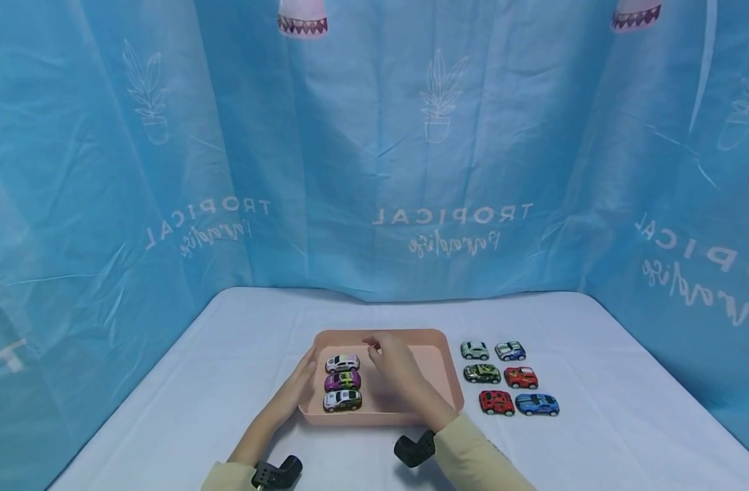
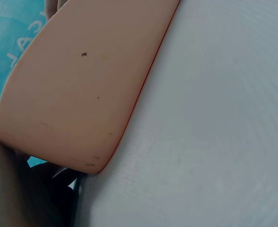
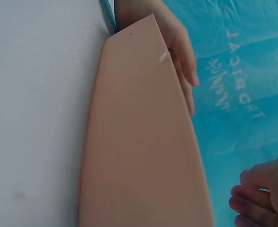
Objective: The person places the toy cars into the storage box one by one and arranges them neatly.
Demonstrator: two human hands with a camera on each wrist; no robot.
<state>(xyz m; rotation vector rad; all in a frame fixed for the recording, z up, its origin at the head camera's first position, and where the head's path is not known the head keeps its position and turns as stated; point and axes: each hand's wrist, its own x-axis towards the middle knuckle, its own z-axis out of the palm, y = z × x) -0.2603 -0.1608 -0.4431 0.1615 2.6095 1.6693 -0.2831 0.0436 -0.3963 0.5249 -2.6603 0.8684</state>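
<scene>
A pink tray (image 1: 405,419) sits on the table with three toy cars in a column along its left part: a white car with pink marks (image 1: 342,363), a purple and green car (image 1: 342,380) and a white and dark green car (image 1: 342,400). My left hand (image 1: 299,383) rests against the tray's left side, fingers extended along it; the right wrist view shows its fingers (image 3: 186,61) at the rim. Above the tray, right of those cars, hovers my right hand (image 1: 394,360). Its fingers (image 3: 255,198) are loosely bent, and nothing shows between them.
Right of the tray stand several more toy cars in pairs: a pale green car (image 1: 474,350), a white and blue one (image 1: 510,351), a camouflage one (image 1: 481,374), two red ones (image 1: 521,378) and a blue one (image 1: 537,404). A blue curtain (image 1: 374,170) surrounds the white table (image 1: 178,409).
</scene>
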